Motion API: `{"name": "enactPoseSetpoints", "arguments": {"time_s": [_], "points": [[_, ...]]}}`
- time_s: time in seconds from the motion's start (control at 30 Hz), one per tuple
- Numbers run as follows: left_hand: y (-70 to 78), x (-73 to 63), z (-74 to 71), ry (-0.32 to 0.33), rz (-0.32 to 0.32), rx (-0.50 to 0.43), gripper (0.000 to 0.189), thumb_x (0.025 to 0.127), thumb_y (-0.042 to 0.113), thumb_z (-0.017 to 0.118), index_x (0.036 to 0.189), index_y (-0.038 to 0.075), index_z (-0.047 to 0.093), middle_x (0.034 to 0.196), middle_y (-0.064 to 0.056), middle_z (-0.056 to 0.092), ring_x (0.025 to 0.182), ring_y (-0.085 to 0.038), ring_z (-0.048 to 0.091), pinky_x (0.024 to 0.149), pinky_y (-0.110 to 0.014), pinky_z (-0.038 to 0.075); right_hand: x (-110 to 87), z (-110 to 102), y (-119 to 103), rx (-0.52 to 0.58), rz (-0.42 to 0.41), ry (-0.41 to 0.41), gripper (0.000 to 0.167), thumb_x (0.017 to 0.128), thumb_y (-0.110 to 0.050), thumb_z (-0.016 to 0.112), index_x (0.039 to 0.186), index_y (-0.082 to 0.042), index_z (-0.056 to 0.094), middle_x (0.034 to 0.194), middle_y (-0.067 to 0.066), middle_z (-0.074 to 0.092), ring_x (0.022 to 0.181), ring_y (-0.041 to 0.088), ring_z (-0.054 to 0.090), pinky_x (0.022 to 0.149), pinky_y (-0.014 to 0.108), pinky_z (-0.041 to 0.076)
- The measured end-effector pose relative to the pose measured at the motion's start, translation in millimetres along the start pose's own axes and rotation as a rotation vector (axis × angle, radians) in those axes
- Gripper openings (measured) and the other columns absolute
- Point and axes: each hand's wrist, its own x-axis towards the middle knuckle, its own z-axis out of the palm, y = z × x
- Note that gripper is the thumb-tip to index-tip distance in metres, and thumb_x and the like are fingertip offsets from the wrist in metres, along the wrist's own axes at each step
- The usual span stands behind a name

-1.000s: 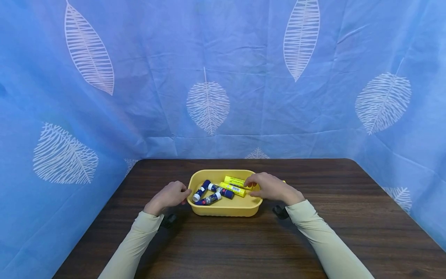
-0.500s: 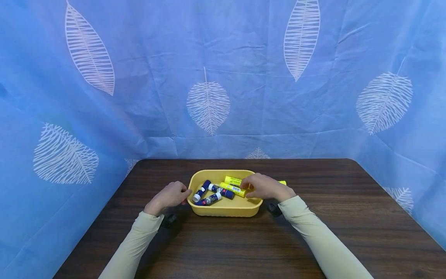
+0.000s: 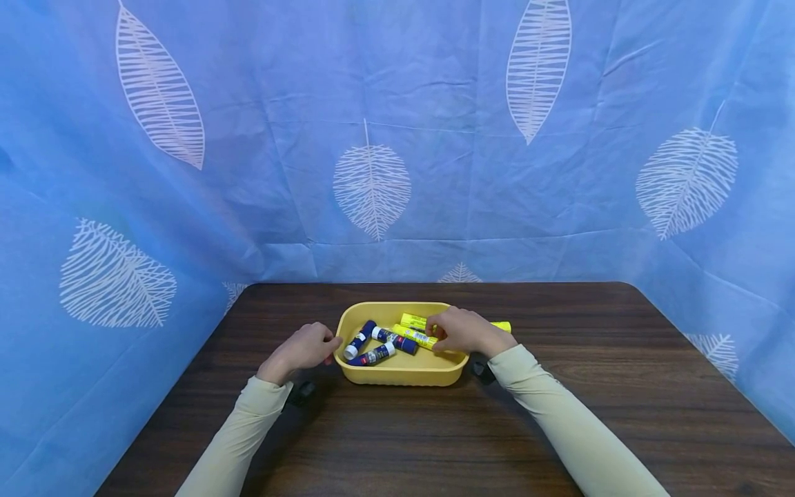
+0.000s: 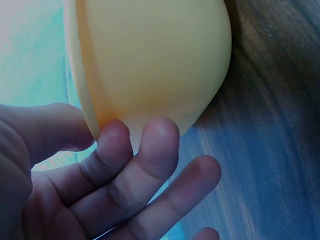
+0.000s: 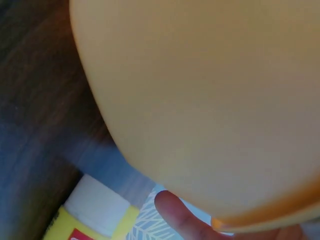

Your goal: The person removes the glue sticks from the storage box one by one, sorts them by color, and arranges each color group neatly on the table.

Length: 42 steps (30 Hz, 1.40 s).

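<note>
A yellow plastic basket (image 3: 400, 376) stands on the table with several glue sticks lying in it. My left hand (image 3: 304, 346) pinches the basket's left rim between thumb and fingertips; the left wrist view shows its other fingers (image 4: 192, 172) spread below the rim. My right hand (image 3: 468, 331) reaches over the right rim, with forefinger and thumb on either side of the right end of a yellow glue stick (image 3: 411, 335). A second yellow glue stick (image 3: 413, 321) lies behind that one, partly hidden by the hand. Navy glue sticks with white ends, such as this glue stick (image 3: 375, 355), lie at the left.
Just right of the basket, another yellow glue stick (image 3: 502, 326) lies on the dark wooden table (image 3: 397, 442); its white cap (image 5: 97, 205) shows in the right wrist view. A blue curtain (image 3: 435, 172) with white leaf prints hangs behind and at both sides.
My right hand has moved left and farther into the basket, its finger and thumb closing in on the yellow glue stick. The left hand and the basket have stayed in place.
</note>
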Motion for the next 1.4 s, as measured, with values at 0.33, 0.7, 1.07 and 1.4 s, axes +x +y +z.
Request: {"name": "enactPoseSetpoints", "arguments": {"time_s": [0.33,0.7,1.07,1.4], "points": [[0.6,-0.4,-0.5,-0.003,0.015,0.005,0.034,0.104,0.022,0.058,0.074,0.008,0.068,0.067,-0.008,0.061,0.054,-0.015,0.041,0.052,-0.026,0.033,-1.4,0.2,-2.2,-0.018,0.02,0.035,0.021,0.091,-0.02,0.078,0.11,-0.017,0.071,0.094,-0.005,0.068,0.082,0.009,0.062,0.074,0.034,0.053],[-1.3,-0.5,-1.3,0.001,0.031,0.005,0.038,0.104,0.021,0.057,0.075,0.002,0.071,0.066,-0.01,0.061,0.051,-0.014,0.038,0.05,-0.026,0.03,-8.6,-6.4,-0.2,0.044,-0.036,0.149,0.021,0.087,-0.009,0.076,0.107,-0.01,0.07,0.096,0.002,0.071,0.079,0.008,0.064,0.073,0.032,0.055],[-0.2,-0.4,-0.8,0.009,0.025,0.011,0.038,0.104,0.022,0.058,0.074,0.004,0.071,0.069,-0.014,0.063,0.05,-0.014,0.037,0.05,-0.026,0.03,-21.0,-15.7,6.7,0.121,-0.009,0.254,0.018,0.087,-0.009,0.074,0.104,-0.01,0.071,0.098,0.006,0.073,0.081,0.011,0.066,0.071,0.032,0.054],[-1.6,0.8,-0.2,0.003,-0.003,0.015,0.036,0.104,0.024,0.059,0.074,0.008,0.071,0.069,-0.009,0.062,0.053,-0.016,0.042,0.052,-0.026,0.034,-42.9,-22.1,12.5,0.156,-0.005,0.341,0.019,0.088,-0.008,0.076,0.107,-0.009,0.072,0.101,0.005,0.073,0.088,0.018,0.069,0.079,0.04,0.057]]}}
